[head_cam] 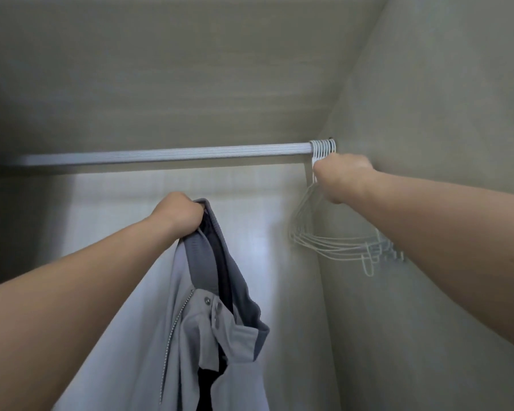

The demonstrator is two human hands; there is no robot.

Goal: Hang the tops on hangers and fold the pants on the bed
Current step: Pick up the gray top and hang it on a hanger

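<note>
Closet rail (pixel 166 155) spans view. Left hand (pixel 177 213), below rail, fist clenched on collar of grey jacket (pixel 202 321); jacket hangs down. Right hand (pixel 343 176), at rail's right end, fingers curled around necks of white wire hangers (pixel 324 241) bunched on rail.

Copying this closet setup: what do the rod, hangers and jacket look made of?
Rod: likely metal, pale matte, ribbed lengthwise. Hangers: thin white wire, probably coated metal. Jacket: smooth light-grey woven fabric, with a darker ribbed knit collar, metal-looking snaps and a zip.
</note>
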